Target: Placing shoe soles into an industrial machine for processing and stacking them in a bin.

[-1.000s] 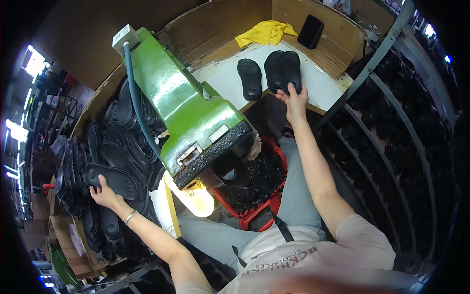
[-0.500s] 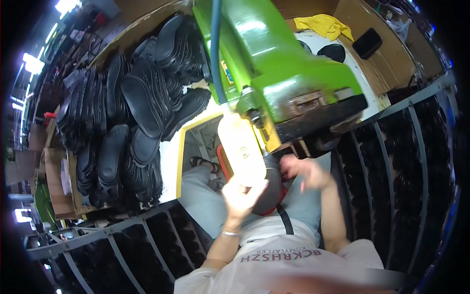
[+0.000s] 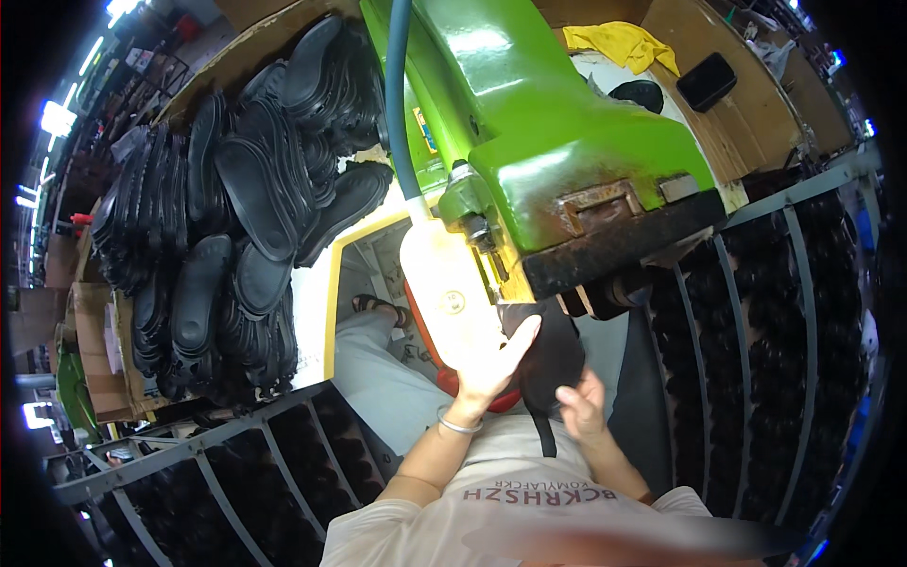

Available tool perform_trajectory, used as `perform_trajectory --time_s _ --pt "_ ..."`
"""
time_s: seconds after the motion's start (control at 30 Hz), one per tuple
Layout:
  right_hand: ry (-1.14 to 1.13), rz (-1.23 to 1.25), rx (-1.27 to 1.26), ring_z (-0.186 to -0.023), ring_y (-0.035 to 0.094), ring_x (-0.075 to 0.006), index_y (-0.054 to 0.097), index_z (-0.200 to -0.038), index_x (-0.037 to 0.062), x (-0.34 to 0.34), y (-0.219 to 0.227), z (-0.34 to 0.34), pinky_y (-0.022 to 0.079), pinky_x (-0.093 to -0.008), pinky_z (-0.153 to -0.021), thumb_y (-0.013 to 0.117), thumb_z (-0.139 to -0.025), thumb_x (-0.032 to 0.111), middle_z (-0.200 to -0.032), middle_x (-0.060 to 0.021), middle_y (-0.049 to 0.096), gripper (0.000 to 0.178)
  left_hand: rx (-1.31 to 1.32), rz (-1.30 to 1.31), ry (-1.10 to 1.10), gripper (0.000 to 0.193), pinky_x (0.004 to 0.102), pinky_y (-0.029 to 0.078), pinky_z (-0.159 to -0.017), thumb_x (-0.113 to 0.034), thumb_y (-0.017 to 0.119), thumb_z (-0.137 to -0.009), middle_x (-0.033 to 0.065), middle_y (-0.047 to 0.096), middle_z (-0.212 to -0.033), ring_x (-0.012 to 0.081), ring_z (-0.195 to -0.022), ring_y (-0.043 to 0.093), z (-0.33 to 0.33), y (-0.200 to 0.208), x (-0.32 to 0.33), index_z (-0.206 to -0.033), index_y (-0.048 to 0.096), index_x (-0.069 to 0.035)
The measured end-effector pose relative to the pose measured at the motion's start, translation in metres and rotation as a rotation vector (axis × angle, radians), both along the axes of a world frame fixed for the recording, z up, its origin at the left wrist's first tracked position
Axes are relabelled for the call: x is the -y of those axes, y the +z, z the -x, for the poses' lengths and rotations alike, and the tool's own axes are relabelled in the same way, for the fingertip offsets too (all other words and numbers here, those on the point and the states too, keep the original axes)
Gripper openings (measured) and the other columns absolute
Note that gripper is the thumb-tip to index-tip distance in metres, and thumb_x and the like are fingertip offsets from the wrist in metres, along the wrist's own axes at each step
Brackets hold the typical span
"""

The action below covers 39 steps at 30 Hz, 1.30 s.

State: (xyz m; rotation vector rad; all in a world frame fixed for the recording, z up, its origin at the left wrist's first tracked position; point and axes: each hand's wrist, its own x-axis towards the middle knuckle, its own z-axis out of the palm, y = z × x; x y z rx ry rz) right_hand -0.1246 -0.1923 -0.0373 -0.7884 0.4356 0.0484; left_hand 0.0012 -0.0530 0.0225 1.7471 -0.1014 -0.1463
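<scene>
Below the head of a green machine point(image 3: 576, 151) is a black shoe point(image 3: 553, 364), partly covered by the machine and my left hand. My left hand point(image 3: 493, 367) grips its left side, the thumb stretched up along the edge; its other fingers are lost behind the shoe and in the lamp's glare. On the lower right edge of the shoe, my right hand point(image 3: 584, 408) is closed, thumb and fingers bent round it. A bright lamp point(image 3: 449, 288) on a blue-grey hose point(image 3: 398, 104) hangs just above my left hand. A dark strap point(image 3: 544, 437) hangs below the shoe.
Stacks of black soles point(image 3: 255, 194) fill the left of the worktable, whose yellow edge point(image 3: 333, 312) borders an opening over my legs. A yellow cloth point(image 3: 624, 45) and a black phone-like object point(image 3: 707, 81) lie at the far right. Metal racks point(image 3: 798, 255) flank both sides.
My right hand has come down and in from beside the machine to the shoe's lower right edge. The shoe now shows more plainly, and my left hand has shifted slightly right along it.
</scene>
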Motion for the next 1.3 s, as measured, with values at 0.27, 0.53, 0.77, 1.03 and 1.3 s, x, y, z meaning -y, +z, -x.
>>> perform_trajectory --time_s 0.27,0.53,0.77,1.03,1.3 --pt "-0.214 0.407 0.16 -0.105 0.054 -0.0183 0.047 -0.121 -0.0049 0.061 0.036 -0.066 0.04 -0.0299 -0.094 0.054 -0.077 0.005 -0.114 -0.0098 0.056 0.046 0.298 -0.131 0.078 0.031 0.0222 0.046 -0.062 0.002 0.071 -0.074 0.0056 0.063 -0.09 0.0087 -0.076 0.057 -0.002 -0.02 -0.005 -0.103 0.061 0.004" --pt "-0.098 0.424 0.248 -0.082 0.056 -0.0076 0.055 -0.103 -0.0017 0.04 0.053 -0.117 0.045 -0.0213 -0.075 0.064 -0.072 0.001 -0.093 -0.0034 0.06 0.032 0.028 0.352 0.14 0.024 0.0267 0.049 -0.075 -0.005 0.07 -0.075 0.0085 0.066 -0.087 0.013 -0.08 0.062 -0.001 -0.004 -0.062 -0.095 0.062 0.005" --pt "0.107 0.536 0.346 -0.084 0.058 -0.0123 0.058 -0.104 -0.0027 -0.001 0.066 -0.141 0.046 -0.0253 -0.081 0.072 -0.063 -0.004 -0.095 -0.0033 0.062 0.043 -0.205 0.43 0.034 0.027 0.0258 0.048 -0.077 0.0 0.073 -0.072 0.0079 0.066 -0.089 0.0108 -0.081 0.06 0.032 -0.028 -0.099 -0.095 0.061 0.007" --pt "-0.001 0.635 0.377 -0.095 0.057 -0.0135 0.048 -0.116 -0.002 -0.03 0.063 -0.113 0.047 -0.0272 -0.085 0.072 -0.073 0.0 -0.104 -0.0081 0.059 0.049 0.101 0.201 -0.118 0.023 0.0262 0.047 -0.076 0.001 0.069 -0.076 0.0067 0.062 -0.091 0.014 -0.084 0.057 -0.014 -0.009 -0.032 -0.098 0.061 0.001" --pt "0.136 0.367 -0.052 -0.084 0.058 -0.0129 0.053 -0.096 -0.0021 0.025 0.025 0.007 0.047 -0.0257 -0.076 0.069 -0.069 0.009 -0.095 -0.0089 0.061 0.033 0.087 0.337 0.086 0.024 0.0207 0.046 -0.073 0.007 0.067 -0.076 0.0054 0.06 -0.09 0.0099 -0.083 0.057 0.006 -0.015 -0.015 -0.098 0.058 0.004"
